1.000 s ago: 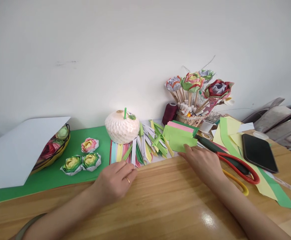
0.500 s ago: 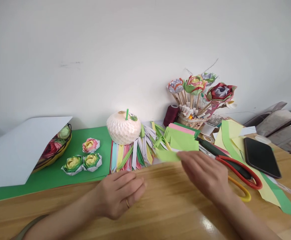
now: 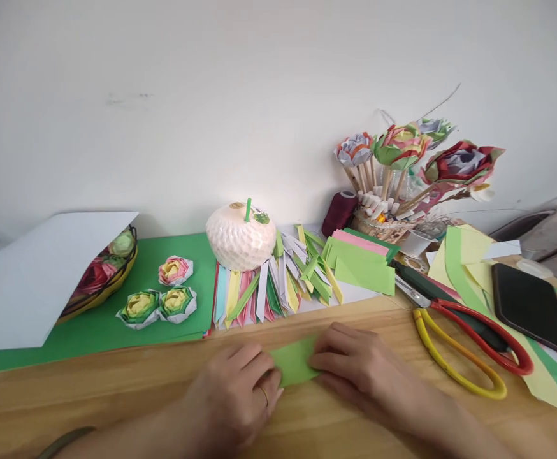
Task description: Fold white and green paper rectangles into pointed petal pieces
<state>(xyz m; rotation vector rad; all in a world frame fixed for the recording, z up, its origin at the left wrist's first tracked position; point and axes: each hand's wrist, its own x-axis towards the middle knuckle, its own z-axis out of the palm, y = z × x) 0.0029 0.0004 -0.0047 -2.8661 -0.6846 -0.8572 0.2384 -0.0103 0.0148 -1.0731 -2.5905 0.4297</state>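
A small light green paper rectangle (image 3: 294, 361) is held between my two hands, just above or on the wooden table. My left hand (image 3: 240, 392), with a ring on one finger, is closed on its left end. The fingers of my right hand (image 3: 359, 363) pinch its right end. Behind the paper lie many folded paper strips (image 3: 264, 296) in several colours. A stack of light green paper pieces (image 3: 362, 264) rests to their right, with pink and dark green sheets under it. Scissors (image 3: 464, 344) with red and yellow handles lie right of my right hand.
A white textured round container (image 3: 240, 239) with a green straw stands at the back. Three paper flowers (image 3: 176, 303) sit on green card (image 3: 202, 255), beside a basket (image 3: 128, 264) under white paper (image 3: 44, 280). At right are a thread spool (image 3: 339, 213), flowers on sticks (image 3: 400, 146) and a phone (image 3: 531, 306).
My right hand has brought the light green paper from the stack back towards me. My left hand has moved slightly right and now grips its other end. The view has shifted a little.
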